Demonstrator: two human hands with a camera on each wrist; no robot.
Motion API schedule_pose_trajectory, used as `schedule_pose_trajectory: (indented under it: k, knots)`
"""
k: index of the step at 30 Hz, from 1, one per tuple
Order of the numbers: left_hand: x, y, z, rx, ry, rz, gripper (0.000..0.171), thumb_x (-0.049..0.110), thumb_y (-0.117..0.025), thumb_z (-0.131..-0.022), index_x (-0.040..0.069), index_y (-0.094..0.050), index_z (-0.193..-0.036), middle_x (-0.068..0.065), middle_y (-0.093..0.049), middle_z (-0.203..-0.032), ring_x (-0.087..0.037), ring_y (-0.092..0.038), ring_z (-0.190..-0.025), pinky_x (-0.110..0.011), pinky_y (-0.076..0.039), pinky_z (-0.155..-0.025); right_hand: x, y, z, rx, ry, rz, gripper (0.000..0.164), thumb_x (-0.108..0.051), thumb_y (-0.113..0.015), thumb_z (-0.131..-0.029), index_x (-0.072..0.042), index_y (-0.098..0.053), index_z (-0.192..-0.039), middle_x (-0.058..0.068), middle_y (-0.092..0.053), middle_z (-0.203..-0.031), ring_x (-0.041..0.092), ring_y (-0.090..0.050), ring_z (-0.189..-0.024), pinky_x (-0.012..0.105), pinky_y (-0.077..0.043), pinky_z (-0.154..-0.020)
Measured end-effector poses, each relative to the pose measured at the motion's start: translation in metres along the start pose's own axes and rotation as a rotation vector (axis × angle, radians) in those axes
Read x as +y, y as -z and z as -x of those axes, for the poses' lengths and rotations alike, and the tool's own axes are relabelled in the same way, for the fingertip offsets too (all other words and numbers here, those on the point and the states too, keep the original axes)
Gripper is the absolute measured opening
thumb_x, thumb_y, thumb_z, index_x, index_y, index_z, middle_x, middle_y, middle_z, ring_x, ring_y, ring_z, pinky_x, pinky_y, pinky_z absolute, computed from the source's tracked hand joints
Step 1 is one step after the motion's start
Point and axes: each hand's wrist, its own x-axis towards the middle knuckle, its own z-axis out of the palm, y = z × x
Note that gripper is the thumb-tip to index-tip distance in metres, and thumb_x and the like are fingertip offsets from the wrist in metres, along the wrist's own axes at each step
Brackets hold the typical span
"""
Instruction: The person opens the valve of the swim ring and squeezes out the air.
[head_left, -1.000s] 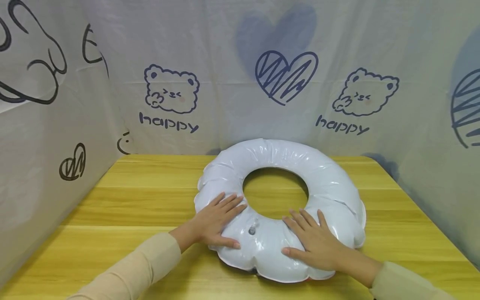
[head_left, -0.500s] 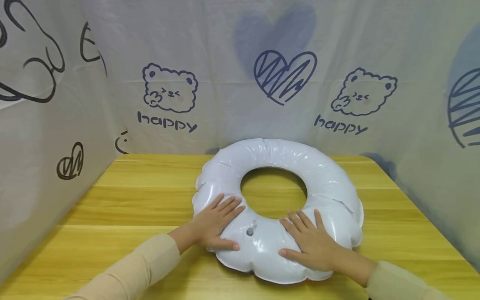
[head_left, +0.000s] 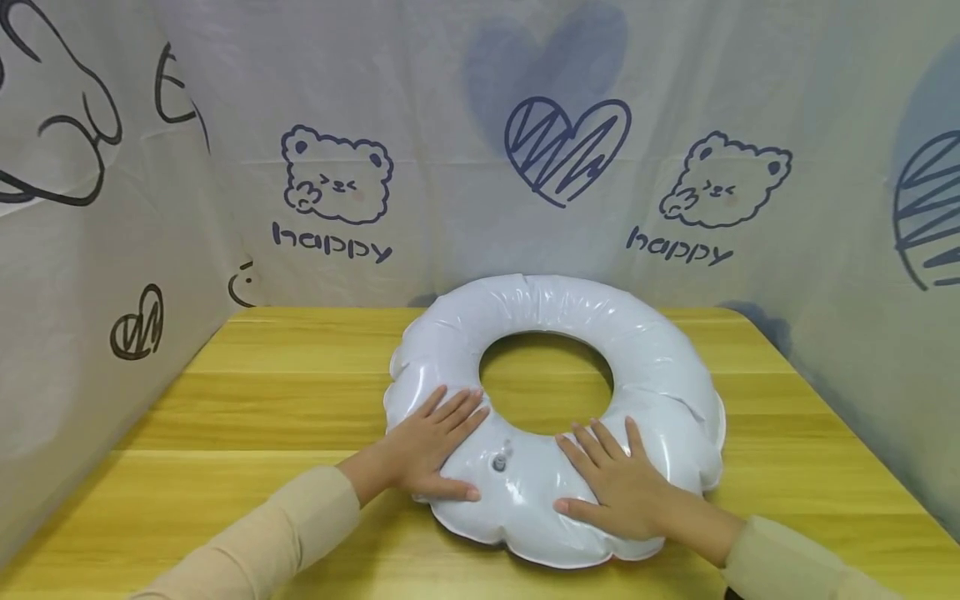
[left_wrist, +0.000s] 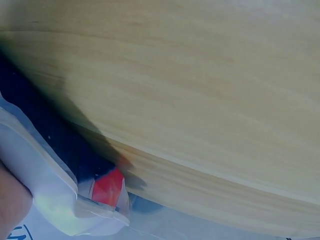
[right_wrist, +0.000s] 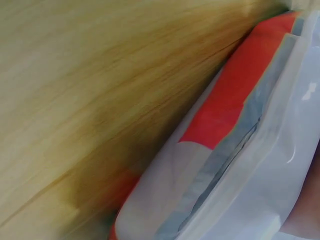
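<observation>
A white inflatable swim ring [head_left: 660,358] lies on the wooden table [head_left: 285,400], puffed up with wrinkles along its seam. My left hand [head_left: 435,446] rests on its near left part, fingers spread flat. On the near right part my right hand [head_left: 618,483] lies with straight, spread fingers. Between the two hands a small clear valve [head_left: 499,462] sticks up. The left wrist view catches the ring's edge [left_wrist: 55,190], with dark blue and red on the underside. Red and white patches show on the ring's lower side [right_wrist: 225,100] in the right wrist view.
White cloth [head_left: 450,192] printed with hearts, bears and "happy" hangs behind the table and along both sides. The ring's far edge comes close to the back cloth. Bare tabletop shows through the ring's hole and on either side.
The head view has shifted slightly, so everything sits a little further left. Both hands stay on the ring, with the right hand's position on it nearly the same.
</observation>
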Motion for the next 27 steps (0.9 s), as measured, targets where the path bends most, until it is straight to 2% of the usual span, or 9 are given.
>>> schedule_pose_trajectory:
  k: [8, 14, 20, 27]
  knots:
    - [0.001, 0.002, -0.001, -0.045, 0.016, -0.016, 0.101, 0.080, -0.028, -0.080, 0.005, -0.022, -0.147, -0.014, -0.020, -0.154, -0.030, -0.015, -0.144, -0.052, -0.010, -0.115, 0.000, 0.000, -0.004, -0.069, -0.028, 0.051, 0.082, -0.064, -0.037, -0.089, -0.006, -0.026, -0.146, 0.022, -0.021, -0.152, 0.044, -0.014, -0.140, 0.068, 0.006, -0.104]
    - [0.003, 0.003, 0.001, -0.078, 0.046, 0.001, 0.097, 0.075, -0.039, -0.080, 0.007, -0.024, -0.147, -0.012, -0.024, -0.154, -0.030, -0.017, -0.143, -0.051, -0.009, -0.115, -0.001, 0.004, -0.005, -0.064, -0.024, 0.037, 0.081, -0.064, -0.038, -0.089, -0.007, -0.030, -0.145, 0.022, -0.025, -0.151, 0.045, -0.016, -0.139, 0.068, 0.005, -0.104]
    - [0.005, 0.003, 0.004, -0.104, 0.079, 0.035, 0.095, 0.072, -0.043, -0.080, 0.007, -0.024, -0.147, -0.012, -0.024, -0.153, -0.030, -0.017, -0.143, -0.051, -0.008, -0.115, 0.001, 0.011, -0.003, -0.028, 0.002, -0.014, 0.077, -0.061, -0.042, -0.089, -0.008, -0.035, -0.143, 0.022, -0.031, -0.148, 0.045, -0.023, -0.137, 0.070, 0.000, -0.104]
    - [0.013, 0.006, 0.011, -0.079, 0.120, 0.090, 0.093, 0.070, -0.042, -0.081, 0.006, -0.028, -0.146, -0.014, -0.027, -0.152, -0.033, -0.019, -0.142, -0.052, -0.009, -0.115, 0.010, 0.011, -0.006, -0.021, 0.045, -0.017, 0.071, -0.058, -0.043, -0.090, -0.011, -0.036, -0.143, 0.019, -0.035, -0.147, 0.042, -0.027, -0.137, 0.067, -0.001, -0.106]
